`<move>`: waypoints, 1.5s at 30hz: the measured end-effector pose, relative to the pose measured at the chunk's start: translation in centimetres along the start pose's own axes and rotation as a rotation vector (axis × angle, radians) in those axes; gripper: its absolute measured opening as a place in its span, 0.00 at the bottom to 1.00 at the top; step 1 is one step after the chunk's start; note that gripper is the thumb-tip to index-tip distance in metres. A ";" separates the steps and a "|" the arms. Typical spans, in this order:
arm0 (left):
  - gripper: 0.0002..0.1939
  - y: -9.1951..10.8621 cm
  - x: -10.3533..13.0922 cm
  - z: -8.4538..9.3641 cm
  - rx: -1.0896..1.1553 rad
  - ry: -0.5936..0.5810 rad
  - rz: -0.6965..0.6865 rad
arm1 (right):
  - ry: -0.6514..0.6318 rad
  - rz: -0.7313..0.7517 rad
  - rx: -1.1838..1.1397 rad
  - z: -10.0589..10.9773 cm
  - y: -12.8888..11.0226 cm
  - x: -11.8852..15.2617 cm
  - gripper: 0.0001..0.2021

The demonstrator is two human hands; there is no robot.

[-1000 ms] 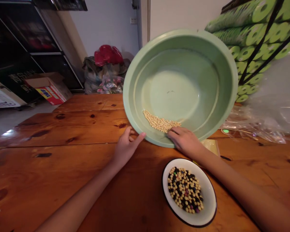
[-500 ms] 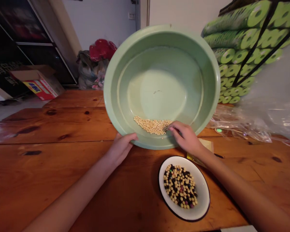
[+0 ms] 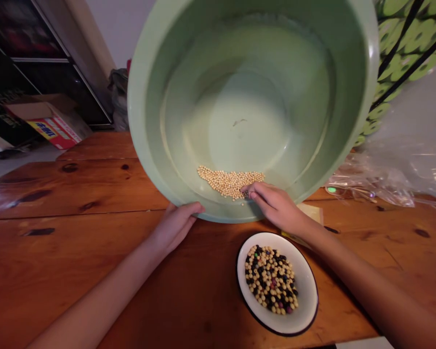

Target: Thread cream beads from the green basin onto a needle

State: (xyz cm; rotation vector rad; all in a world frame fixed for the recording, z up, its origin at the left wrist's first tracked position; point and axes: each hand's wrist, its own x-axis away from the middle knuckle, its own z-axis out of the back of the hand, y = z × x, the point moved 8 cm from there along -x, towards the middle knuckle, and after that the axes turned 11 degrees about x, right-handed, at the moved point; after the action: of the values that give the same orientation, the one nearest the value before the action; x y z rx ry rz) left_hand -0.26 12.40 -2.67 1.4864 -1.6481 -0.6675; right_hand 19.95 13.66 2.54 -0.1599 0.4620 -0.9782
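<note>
Nearest, a white bowl [image 3: 307, 293] with a dark rim sits on the wooden worktop [image 3: 94, 252], holding mixed beads [image 3: 271, 281], mostly cream and black, with a few purple, red and green ones among them. Just beyond it come the two hands. The left hand [image 3: 178, 223] is closed on the near rim of a big green basin [image 3: 247, 116], its thumb over the edge. The right hand [image 3: 276, 206] reaches inside with fingers curled and drawn together, their tips at the right part of a heap of pale beads [image 3: 228, 184] (or beans; they are too small to tell). Something greyish shows by those fingertips, but I cannot tell whether they grip it. The basin tilts, its mouth facing the person, and the heap lies along its low side.

Behind the right wrist, a yellowish packet [image 3: 314, 214] lies partly hidden. Past it is crumpled clear plastic [image 3: 381, 186]. Farther off are an open cardboard box [image 3: 58, 128] at left and stacked green rolls [image 3: 409, 41] at right.
</note>
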 end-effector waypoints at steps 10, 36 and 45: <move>0.22 -0.3 -0.4 0.0 0.028 -0.008 0.027 | -0.094 0.060 0.008 -0.3 -0.6 -0.1 0.12; 0.31 -0.2 0.0 -0.6 0.029 -0.086 -0.006 | -0.005 -0.036 0.031 -0.3 0.6 0.3 0.12; 0.33 -0.2 -0.1 -0.6 0.045 -0.041 -0.024 | -0.104 0.081 0.004 -1.7 -1.2 -0.4 0.10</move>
State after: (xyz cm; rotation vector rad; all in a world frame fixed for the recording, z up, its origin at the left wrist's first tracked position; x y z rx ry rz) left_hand 0.33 12.52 -2.52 1.5366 -1.6889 -0.6822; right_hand 18.04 13.41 1.51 -0.1860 0.3681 -0.8872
